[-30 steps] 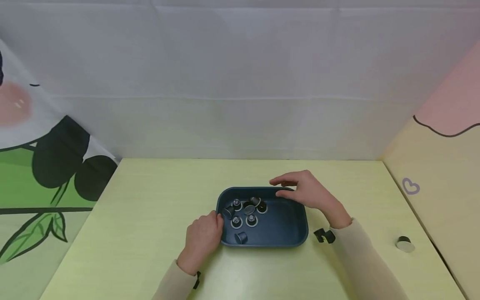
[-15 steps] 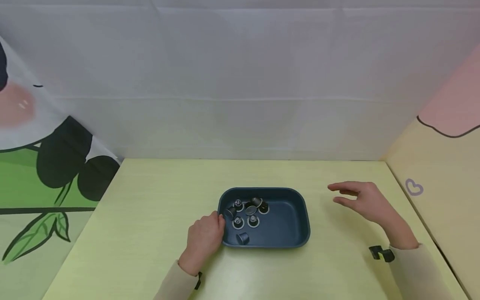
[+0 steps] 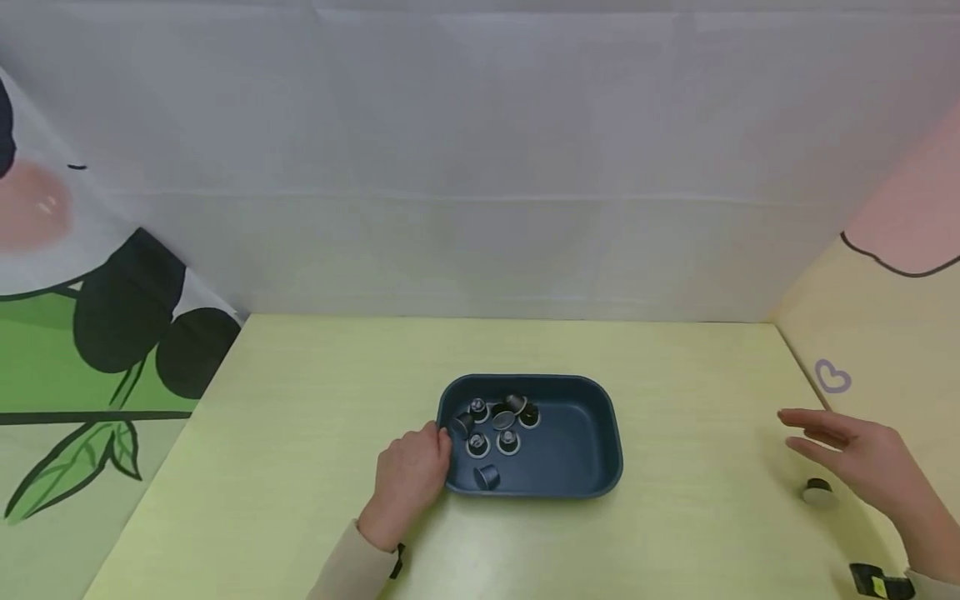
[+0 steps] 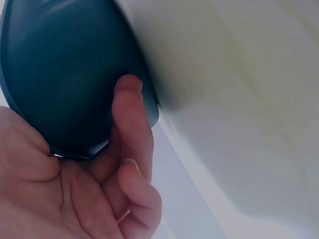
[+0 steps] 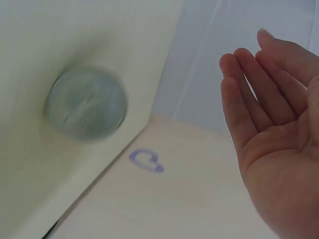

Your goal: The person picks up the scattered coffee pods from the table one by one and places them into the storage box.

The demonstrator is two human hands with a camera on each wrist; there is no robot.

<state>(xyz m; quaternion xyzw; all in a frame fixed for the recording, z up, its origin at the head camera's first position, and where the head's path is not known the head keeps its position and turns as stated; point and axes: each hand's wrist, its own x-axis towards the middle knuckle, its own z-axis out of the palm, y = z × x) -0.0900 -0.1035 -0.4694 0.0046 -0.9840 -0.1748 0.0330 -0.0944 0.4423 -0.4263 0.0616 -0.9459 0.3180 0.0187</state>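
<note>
My left hand (image 3: 411, 475) grips the left end of a dark blue rectangular tray (image 3: 577, 492). In the left wrist view, curled fingers (image 4: 132, 124) lie against the tray's outer wall (image 4: 60, 74), with the thumb side at its rim. Several dark coffee capsules sit in the tray's left half, some upright and some tipped, such as this coffee capsule (image 3: 487, 477). At the far right, my right hand (image 3: 870, 458) hovers with fingers apart from thumb and nothing between them. A lone coffee capsule (image 3: 819, 493) lies just below it, its pale round lid (image 5: 87, 103) facing the right wrist camera.
The pale yellow table (image 3: 315, 400) ends at a grey-white cloth backdrop (image 3: 480, 167). A cream side panel with a purple heart (image 3: 832, 377) borders the right edge. Printed panels stand at the left.
My right hand has moved from above the tray's right end far to the right, close to the lone capsule. The left hand keeps its grip on the tray, which stays in place.
</note>
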